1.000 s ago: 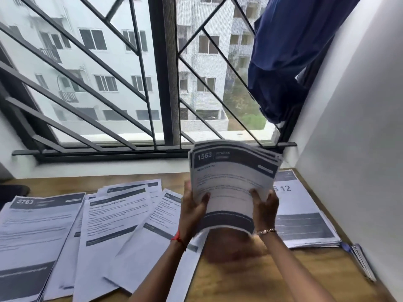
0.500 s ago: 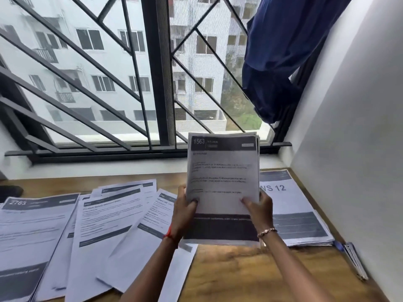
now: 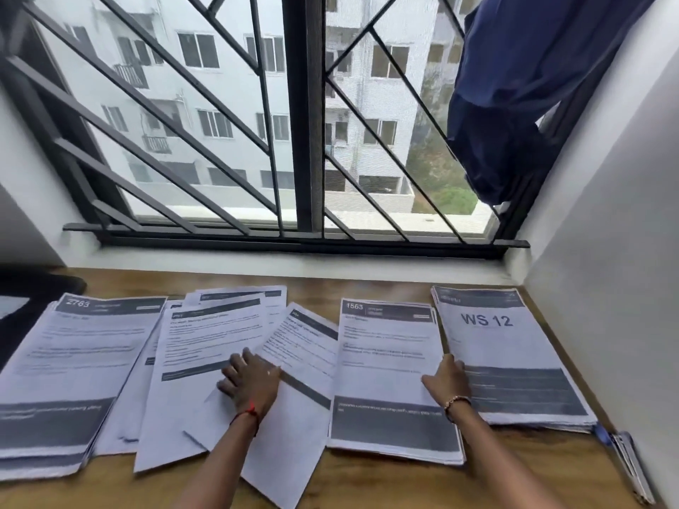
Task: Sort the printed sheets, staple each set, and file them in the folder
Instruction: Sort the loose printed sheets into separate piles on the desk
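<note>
Left hand lies flat on the loose sheets, grip apart. Right hand rests on the right edge of the 1563 set beside the WS 12 stack, towards the table's right edge, grip apart too. Paper's light, floppy and slippery, so pinch squared corners.
</note>
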